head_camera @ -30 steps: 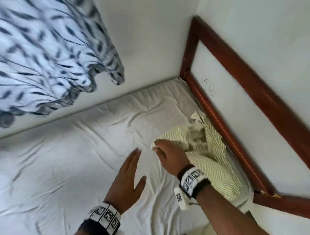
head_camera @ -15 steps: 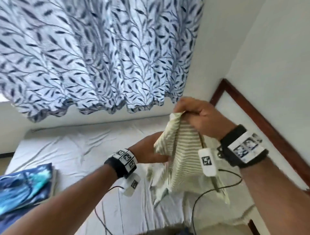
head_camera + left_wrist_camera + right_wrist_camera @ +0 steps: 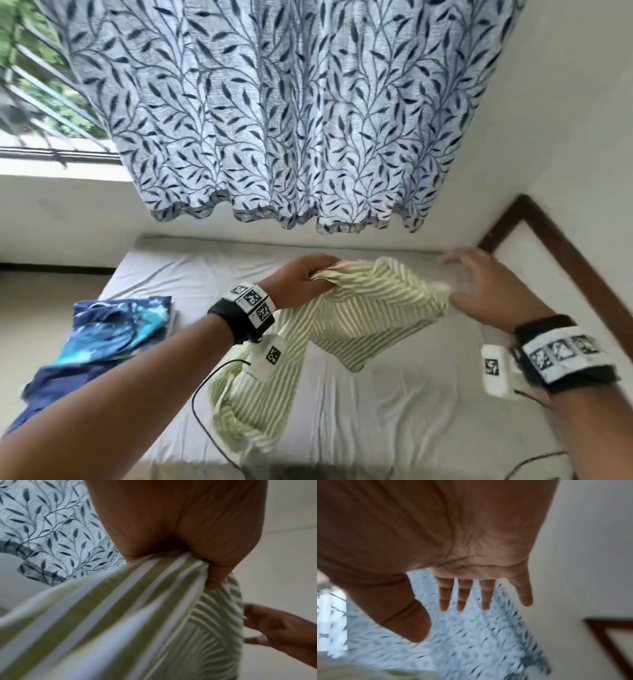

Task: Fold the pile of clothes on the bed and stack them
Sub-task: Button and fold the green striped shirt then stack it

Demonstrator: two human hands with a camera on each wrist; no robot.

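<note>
over the white bed [image 3: 394, 404], striped shirt [image 3: 373, 305] in left hand's [image 3: 298, 282] fist, right hand [image 3: 486, 287] spread wide

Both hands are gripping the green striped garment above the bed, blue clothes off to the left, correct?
Not quite. Only the left hand grips the green striped garment; the right wrist view shows the right hand open, fingers spread, holding nothing. The blue clothes do lie left on the bed.

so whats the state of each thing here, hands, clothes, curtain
left hand: grips one end of the striped shirt
right hand: fingers spread, holds nothing
striped shirt: unfolded, lifted, lower part hanging toward the bed
blue clothes: lying on the bed's left side
curtain: hanging, partly drawn
bed: sheet wrinkled
</note>
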